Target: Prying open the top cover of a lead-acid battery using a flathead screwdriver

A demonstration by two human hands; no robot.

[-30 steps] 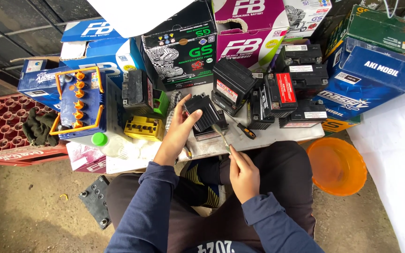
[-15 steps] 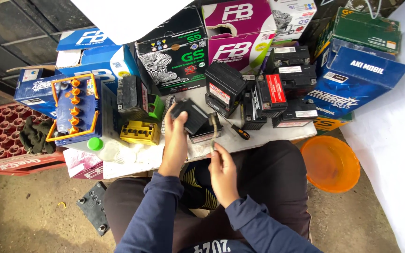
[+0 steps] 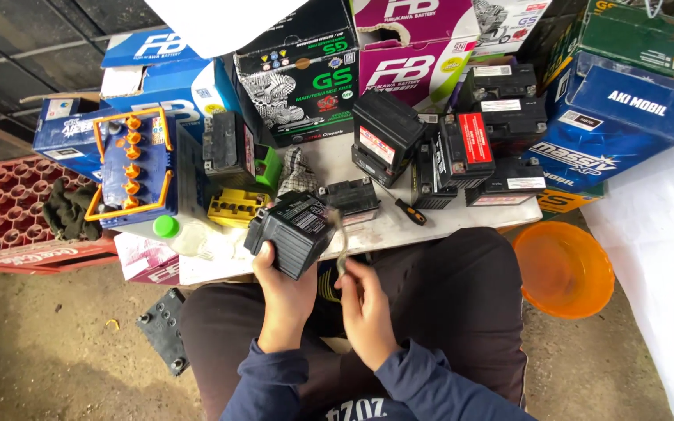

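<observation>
My left hand (image 3: 284, 290) grips a small black battery (image 3: 290, 231), held tilted over my lap at the near edge of the white board (image 3: 399, 226). My right hand (image 3: 364, 300) holds a thin metal tool (image 3: 340, 242) whose tip points up beside the battery's right side. Both sleeves are dark blue. Another small black battery (image 3: 350, 195) lies on the board just behind.
Several black batteries (image 3: 446, 148) and a screwdriver (image 3: 403, 206) lie on the board. Battery cartons (image 3: 306, 70) stand behind. A blue battery with orange caps (image 3: 134, 168), a yellow cap strip (image 3: 235, 206), a red crate (image 3: 9, 210) and an orange bowl (image 3: 563, 269) surround me.
My left hand has lifted the small black battery off the board and drawn it toward my lap. My right hand has come up beside it with the metal tool.
</observation>
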